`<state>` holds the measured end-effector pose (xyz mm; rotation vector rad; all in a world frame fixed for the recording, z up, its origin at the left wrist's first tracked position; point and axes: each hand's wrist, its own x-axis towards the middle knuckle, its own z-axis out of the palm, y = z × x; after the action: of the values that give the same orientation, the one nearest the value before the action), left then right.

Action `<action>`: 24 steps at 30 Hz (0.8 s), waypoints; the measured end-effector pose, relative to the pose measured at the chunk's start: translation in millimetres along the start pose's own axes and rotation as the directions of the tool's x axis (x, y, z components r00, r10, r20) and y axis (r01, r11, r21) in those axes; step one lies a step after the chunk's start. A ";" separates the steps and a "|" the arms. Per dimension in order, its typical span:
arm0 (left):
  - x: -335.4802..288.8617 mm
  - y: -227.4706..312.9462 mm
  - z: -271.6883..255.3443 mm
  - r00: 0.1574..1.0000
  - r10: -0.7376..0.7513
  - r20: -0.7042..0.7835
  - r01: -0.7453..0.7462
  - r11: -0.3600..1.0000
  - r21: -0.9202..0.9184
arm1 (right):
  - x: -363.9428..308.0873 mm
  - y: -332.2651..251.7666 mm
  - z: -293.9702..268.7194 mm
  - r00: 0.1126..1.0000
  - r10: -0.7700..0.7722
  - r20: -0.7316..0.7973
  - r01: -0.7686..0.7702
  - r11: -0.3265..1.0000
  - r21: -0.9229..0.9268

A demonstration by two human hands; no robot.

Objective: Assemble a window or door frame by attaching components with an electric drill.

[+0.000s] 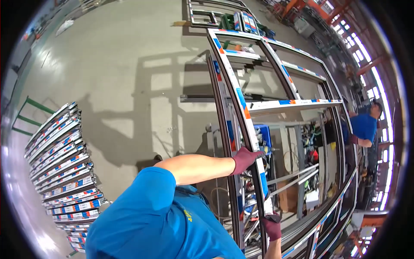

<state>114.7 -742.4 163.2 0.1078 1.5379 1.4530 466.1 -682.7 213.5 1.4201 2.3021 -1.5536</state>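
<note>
A large window frame (pixel 241 93) of dark profiles, faced with white, blue and orange protective film, stands in front of me, divided by crossbars. My left hand (pixel 246 159), in a maroon glove, is closed round its near side rail, with the arm stretched out. Lower on the same rail, my right hand (pixel 271 226), gloved alike with dark fingertips, is closed on the profile; its fingers are partly hidden. Close beside this rail runs another dark profile (pixel 223 114).
A co-worker (pixel 366 125) in blue stands beyond the frame's far side. Stacked film-covered profiles (pixel 64 172) lie at left by a green stand (pixel 36 103). Through the frame show a blue bin (pixel 262 134) and cluttered tools. Another frame (pixel 202 17) lies at the back.
</note>
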 end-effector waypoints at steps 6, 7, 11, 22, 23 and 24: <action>43.5 69.6 -83.7 0.993 0.025 0.115 -0.010 0.992 -0.126 | 81.0 -24.1 24.3 0.985 -0.173 -0.001 0.172 0.977 -0.128; 56.1 86.3 -102.9 0.996 0.013 0.087 -0.004 0.995 -0.100 | 97.7 -42.9 32.5 0.983 -0.184 0.027 0.186 0.962 -0.199; 167.0 131.7 -182.7 0.993 0.079 0.091 -0.065 0.986 -0.153 | 189.9 -117.1 80.3 0.955 -0.291 0.065 0.286 0.835 -0.470; 463.3 498.6 -598.3 0.991 0.106 0.087 -0.095 0.988 -0.119 | 558.8 -503.1 328.6 0.762 -0.514 0.395 0.492 0.061 -0.869; 486.7 537.1 -633.6 0.995 0.027 0.099 -0.017 0.995 -0.102 | 596.4 -549.2 358.4 0.852 -0.472 0.226 0.425 0.372 -0.825; 548.3 543.6 -656.6 0.994 0.107 -0.035 -0.111 0.985 -0.130 | 639.7 -609.0 384.4 0.918 -0.381 0.112 0.345 0.626 -0.700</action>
<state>-898.2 -706.6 159.8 0.0941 1.4730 1.6446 -492.2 -601.0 160.8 0.8114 2.8576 -0.4758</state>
